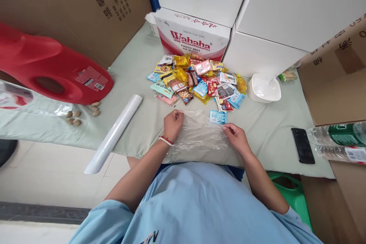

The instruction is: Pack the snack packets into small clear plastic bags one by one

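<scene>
A clear plastic bag [201, 133] lies stretched flat over the near edge of the table, its film crinkled. My left hand [173, 125] pinches its upper left corner, fingers closed. At the right edge, my right hand [236, 136] grips the film between thumb and fingers. A small blue packet [217, 117] lies by the bag's upper right corner, close to my right fingertips. Just beyond the bag is a heap of wrapped snacks [197, 80] in yellow, red, pink and blue.
Behind the snacks stands a Wahaha carton [194, 34]. A white bowl [264, 88] sits to the right, with a phone [303, 145] and plastic bottles [340, 135] farther out. Leftward are a plastic roll [114, 133] overhanging the edge, a red jug [57, 68] and several brown nuts [76, 122].
</scene>
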### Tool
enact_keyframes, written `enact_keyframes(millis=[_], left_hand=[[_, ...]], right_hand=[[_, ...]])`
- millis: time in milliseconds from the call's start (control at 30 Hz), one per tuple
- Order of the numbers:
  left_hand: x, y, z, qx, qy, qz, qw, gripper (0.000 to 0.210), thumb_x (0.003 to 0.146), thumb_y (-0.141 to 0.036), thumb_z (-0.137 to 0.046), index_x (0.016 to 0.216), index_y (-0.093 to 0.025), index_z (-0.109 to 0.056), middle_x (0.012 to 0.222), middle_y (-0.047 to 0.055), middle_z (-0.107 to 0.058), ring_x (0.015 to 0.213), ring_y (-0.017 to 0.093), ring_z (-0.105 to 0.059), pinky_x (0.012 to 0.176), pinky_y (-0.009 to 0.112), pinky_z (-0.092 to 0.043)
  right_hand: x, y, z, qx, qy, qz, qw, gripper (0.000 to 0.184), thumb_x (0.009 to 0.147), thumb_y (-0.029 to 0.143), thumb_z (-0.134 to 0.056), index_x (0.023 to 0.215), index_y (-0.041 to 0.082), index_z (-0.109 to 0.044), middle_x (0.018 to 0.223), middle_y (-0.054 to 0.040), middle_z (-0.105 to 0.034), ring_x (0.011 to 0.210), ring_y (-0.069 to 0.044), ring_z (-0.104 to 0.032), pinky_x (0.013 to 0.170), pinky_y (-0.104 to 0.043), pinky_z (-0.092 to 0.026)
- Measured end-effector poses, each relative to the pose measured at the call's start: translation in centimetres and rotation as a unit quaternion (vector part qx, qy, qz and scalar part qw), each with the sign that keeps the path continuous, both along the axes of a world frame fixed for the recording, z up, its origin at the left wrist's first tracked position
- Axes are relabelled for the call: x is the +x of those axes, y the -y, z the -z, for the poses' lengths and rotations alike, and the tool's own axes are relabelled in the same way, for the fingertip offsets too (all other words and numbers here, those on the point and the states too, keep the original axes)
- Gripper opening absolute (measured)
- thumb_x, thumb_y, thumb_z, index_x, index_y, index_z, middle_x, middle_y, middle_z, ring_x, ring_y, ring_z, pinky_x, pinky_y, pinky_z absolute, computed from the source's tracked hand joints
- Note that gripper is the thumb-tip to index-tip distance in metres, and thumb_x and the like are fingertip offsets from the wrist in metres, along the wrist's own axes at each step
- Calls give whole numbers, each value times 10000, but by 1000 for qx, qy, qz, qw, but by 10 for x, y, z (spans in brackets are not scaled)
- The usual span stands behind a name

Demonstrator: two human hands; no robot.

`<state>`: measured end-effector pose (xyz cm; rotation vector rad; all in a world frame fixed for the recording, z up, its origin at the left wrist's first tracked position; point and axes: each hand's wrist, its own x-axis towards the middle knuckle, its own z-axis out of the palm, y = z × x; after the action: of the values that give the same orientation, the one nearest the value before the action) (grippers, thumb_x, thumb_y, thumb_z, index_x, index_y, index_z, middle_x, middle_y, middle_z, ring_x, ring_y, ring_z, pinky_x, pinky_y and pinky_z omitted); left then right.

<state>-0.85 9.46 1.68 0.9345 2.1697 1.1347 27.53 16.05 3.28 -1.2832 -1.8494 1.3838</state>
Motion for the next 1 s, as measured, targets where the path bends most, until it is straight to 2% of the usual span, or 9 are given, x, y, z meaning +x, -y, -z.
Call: enact_keyframes(millis=[167, 267, 367, 500, 633, 700, 867, 933, 1000], left_hand=[[-15, 21, 3, 3, 36, -57, 998, 262, 856, -394, -504, 650, -233, -495, 549, -51, -423, 586, 145, -398, 585, 283, -302], [-13, 27, 0, 10, 52, -65, 996, 266, 870, -412, -501, 683, -231, -555, 533, -52, -433, 571, 151, -420, 583, 284, -320], [-6, 29, -4, 17, 63, -58, 996, 370, 923, -511, -480, 718, -229, -604, 510, -51, -438, 541, 154, -439, 585, 288, -342], [-9, 33, -5, 21, 58, -64, 996, 435, 961, -555, -435, 747, -230, -630, 509, -41, -461, 545, 166, -468, 597, 291, -365], [-23, 41, -5, 14, 25, -86, 996, 374, 955, -488, -471, 727, -232, -623, 540, -29, -485, 597, 176, -478, 623, 296, -353], [-26, 45, -5, 8, 13, -89, 996, 357, 952, -464, -480, 717, -233, -618, 545, -28, -489, 602, 176, -476, 631, 300, -344], [-23, 43, -3, 5, -4, -81, 997, 364, 958, -458, -473, 704, -233, -606, 538, -37, -432, 593, 170, -436, 633, 306, -316], [-22, 42, -3, 6, -12, -80, 997, 370, 963, -463, -461, 712, -233, -606, 545, -36, -432, 597, 171, -428, 630, 307, -306], [-23, 41, -3, 4, -19, -78, 997, 373, 966, -464, -454, 716, -233, -608, 548, -32, -444, 594, 173, -429, 626, 310, -298]], right_hand=[[18, 7, 12, -21, 60, -22, 998, 395, 943, 592, -584, 947, 216, -703, 689, -4, -611, 597, -178, -539, 577, -307, -463], [7, 5, 3, 121, 125, -69, 982, 464, 872, 521, -727, 1236, 238, -685, 1076, -99, -695, 920, -279, -635, 840, -447, -550], [-18, -1, -8, 256, 148, -129, 946, 643, 816, 406, -823, 1409, 282, -607, 1405, -153, -588, 1236, -373, -522, 1052, -568, -466], [-49, -18, -3, 257, 121, -162, 945, 163, 957, 291, -630, 1064, 259, -748, 1116, -124, -710, 1074, -315, -591, 986, -498, -485], [-54, -31, 7, 135, 66, -33, 988, 231, 988, 379, -543, 937, 223, -705, 859, -49, -710, 801, -224, -624, 793, -370, -519], [-52, -30, 4, 129, 61, -6, 990, 265, 980, 449, -564, 975, 220, -698, 867, -44, -707, 774, -216, -614, 758, -354, -513], [-61, -13, -2, 285, 114, -233, 923, 450, 819, 408, -838, 1221, 256, -706, 1280, -127, -670, 1174, -323, -557, 990, -466, -461], [-66, -11, 2, 275, 140, -259, 915, 232, 883, 324, -775, 1100, 247, -743, 1129, -114, -715, 1091, -300, -577, 960, -460, -456], [-67, -15, 7, 229, 116, -227, 940, 92, 945, 295, -679, 944, 232, -746, 943, -81, -723, 950, -251, -601, 904, -418, -463]])
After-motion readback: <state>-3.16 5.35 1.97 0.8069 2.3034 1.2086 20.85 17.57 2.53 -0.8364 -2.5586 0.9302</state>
